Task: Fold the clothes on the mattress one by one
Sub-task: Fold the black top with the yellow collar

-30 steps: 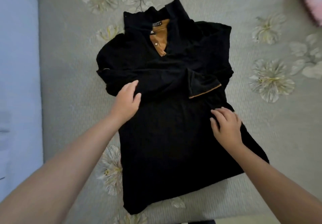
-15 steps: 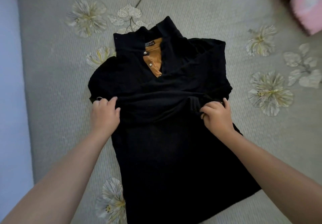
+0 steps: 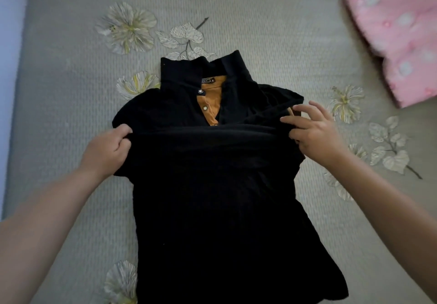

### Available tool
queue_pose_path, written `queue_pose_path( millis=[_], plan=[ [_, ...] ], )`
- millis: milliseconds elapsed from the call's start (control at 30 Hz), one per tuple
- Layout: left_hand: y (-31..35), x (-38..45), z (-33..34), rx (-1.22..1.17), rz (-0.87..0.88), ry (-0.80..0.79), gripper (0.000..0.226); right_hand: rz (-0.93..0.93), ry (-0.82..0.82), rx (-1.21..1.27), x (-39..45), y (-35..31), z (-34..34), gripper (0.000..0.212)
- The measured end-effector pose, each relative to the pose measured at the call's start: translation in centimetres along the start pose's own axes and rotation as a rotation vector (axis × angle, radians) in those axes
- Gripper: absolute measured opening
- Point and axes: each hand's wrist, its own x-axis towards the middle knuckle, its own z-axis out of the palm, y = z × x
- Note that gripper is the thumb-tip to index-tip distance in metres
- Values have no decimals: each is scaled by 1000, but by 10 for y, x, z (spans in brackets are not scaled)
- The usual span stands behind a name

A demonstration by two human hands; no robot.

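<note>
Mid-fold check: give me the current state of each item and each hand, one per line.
black polo shirt: front up, sleeves folded in, mid-body gathered into a raised fold
collar: standing up, placket unbuttoned
left hand: shut on the shirt's left edge
right hand: pinching the right edge, other fingers spread
pink garment: lying apart, top right, untouched
mattress: flat under the shirt

The neck label (image 3: 208, 80) inside the black shirt's (image 3: 212, 197) collar carries a size letter "M"; the brand word beside it is unreadable.
</note>
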Motion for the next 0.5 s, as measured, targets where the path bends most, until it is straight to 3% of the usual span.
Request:
queue_pose_path(
  millis=[100,167,267,367,467,500],
  plan=[
    [-6,8,0,160,7,-96,53,-19,1,-10,0,3,8,32],
    [-11,13,3,366,40,-162,45,7,-33,-32,-4,7,14,31],
    [-10,21,10,523,-19,-157,56,58,-20,-9,-10,11,22,33],
    [-1,18,18,509,-107,20,65,180,-33,-59,-13,10,29,31],
    [8,-4,33,397,147,334,46,465,-453,-20,-22,-2,36,37],
    [9,-15,39,361,256,411,36,506,-475,4,-23,-9,37,39]
  ],
)
